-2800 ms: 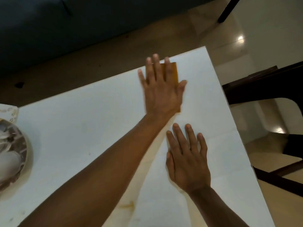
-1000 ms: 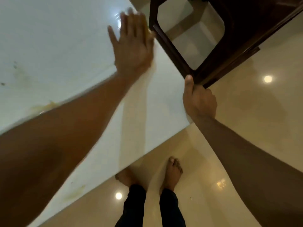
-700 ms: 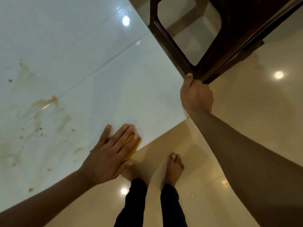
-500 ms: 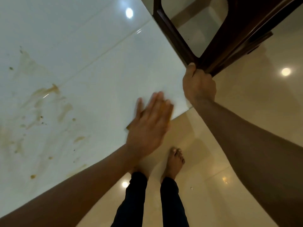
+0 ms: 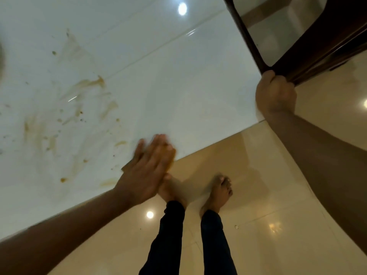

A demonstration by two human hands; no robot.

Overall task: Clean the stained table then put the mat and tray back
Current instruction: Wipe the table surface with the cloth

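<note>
The white table [image 5: 178,80] fills the upper left, with brown smears and specks [image 5: 83,90] across its left half. My left hand [image 5: 148,171] lies flat with straight fingers near the table's front edge, pressing an orange-yellow cloth [image 5: 171,163] that shows only at the fingertips. My right hand [image 5: 275,94] curls round the corner of a dark wooden chair [image 5: 309,54] beside the table's right corner. No mat or tray is in view.
The dark chair frame stands tight against the table's right edge. Below the table edge is glossy beige floor [image 5: 268,195] with lamp reflections, and my bare feet [image 5: 220,190] stand close to the table front.
My left hand with the cloth slid back toward the table's front edge and slightly left. My right hand kept its grip on the chair corner.
</note>
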